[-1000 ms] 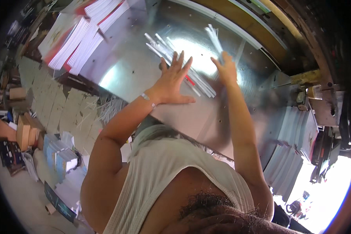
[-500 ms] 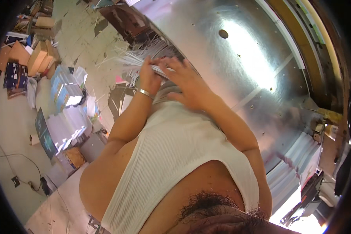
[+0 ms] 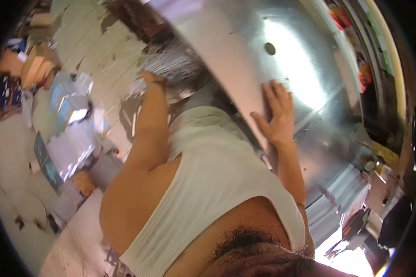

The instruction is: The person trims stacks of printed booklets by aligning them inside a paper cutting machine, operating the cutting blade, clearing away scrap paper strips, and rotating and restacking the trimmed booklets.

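Observation:
My right hand (image 3: 279, 117) is spread over the shiny metal tabletop (image 3: 245, 60), its fingers apart and nothing in them. On the other side, my left arm stretches forward and down past the table's edge. My left hand (image 3: 152, 78) is beside a heap of thin white paper strips (image 3: 173, 62). Its fingers are blurred and partly hidden, so whether it grips any strips cannot be told.
Stacked paper sheets (image 3: 339, 194) are at the table's right near end. On the floor to the left are cardboard boxes (image 3: 37, 64), plastic-wrapped packs (image 3: 74, 143), a dark panel (image 3: 47, 159) and a cable (image 3: 44, 207). A brown box-like piece (image 3: 136, 18) stands beyond the strips.
My hands were close together at the white strips. Now the right has moved right, onto the metal tabletop, and the left has reached left and lower, beside the strip heap.

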